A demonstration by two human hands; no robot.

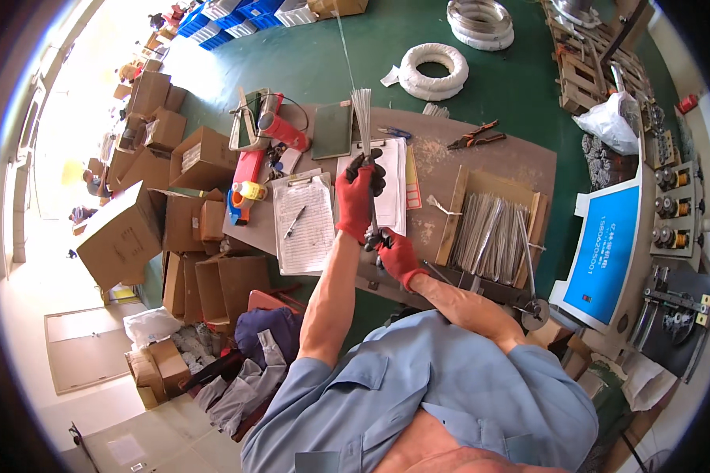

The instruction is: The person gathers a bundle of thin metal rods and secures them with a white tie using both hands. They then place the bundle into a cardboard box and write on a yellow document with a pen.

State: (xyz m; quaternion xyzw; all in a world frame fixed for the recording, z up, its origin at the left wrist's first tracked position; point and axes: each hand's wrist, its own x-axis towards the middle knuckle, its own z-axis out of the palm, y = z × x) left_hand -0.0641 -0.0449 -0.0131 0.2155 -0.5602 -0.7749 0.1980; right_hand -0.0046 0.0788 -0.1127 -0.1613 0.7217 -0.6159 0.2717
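A bundle of thin, straight metal wires [361, 110] stands nearly upright in the picture, its far ends fanning out slightly. My left hand [356, 197], in a red glove with dark fingers, is closed around the bundle's middle. At the near end my right hand [397, 256], gloved the same way, has its fingers closed around the wires. Beneath the bundle lies a clipboard with white paper [390, 189]. To the right, an open wooden tray [450, 221] holds many more straight wires [489, 236].
On the brown table [430, 158] lie a second clipboard [306, 236] with a pen [295, 221], a dark green notebook [333, 130], orange-handled pliers [477, 135] and a red flask [284, 132]. Cardboard boxes [126, 236] crowd the left. A blue-panelled machine [603, 252] stands right.
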